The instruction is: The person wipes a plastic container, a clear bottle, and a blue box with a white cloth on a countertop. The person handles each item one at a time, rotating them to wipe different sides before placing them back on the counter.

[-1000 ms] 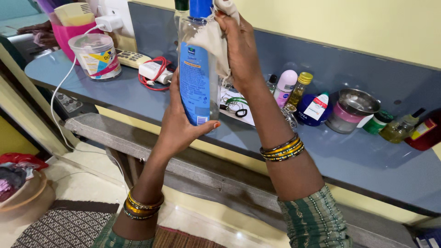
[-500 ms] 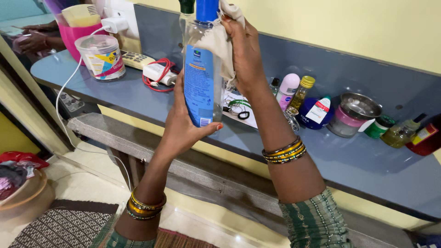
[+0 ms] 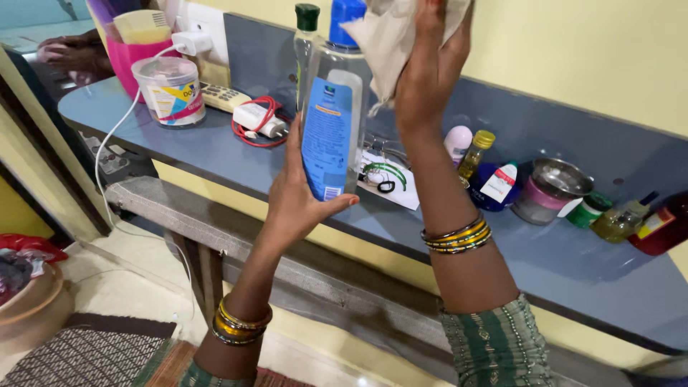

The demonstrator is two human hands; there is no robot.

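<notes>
Gripping the clear bottle (image 3: 331,122) upright in my left hand (image 3: 301,197) — right hand (image 3: 426,68) bunches the cloth (image 3: 387,36) beside its blue cap (image 3: 347,13).

Two bare forearms rise into the frame, each wrist stacked with bangles. The left hand (image 3: 297,204) shows orange-painted nails, with gold and yellow bangles (image 3: 240,326) at seven o'clock. The right hand (image 3: 430,79) has a band of dark and yellow bangles (image 3: 459,235) near four o'clock, above a green patterned sleeve (image 3: 498,347) with pale woven stripes.
</notes>
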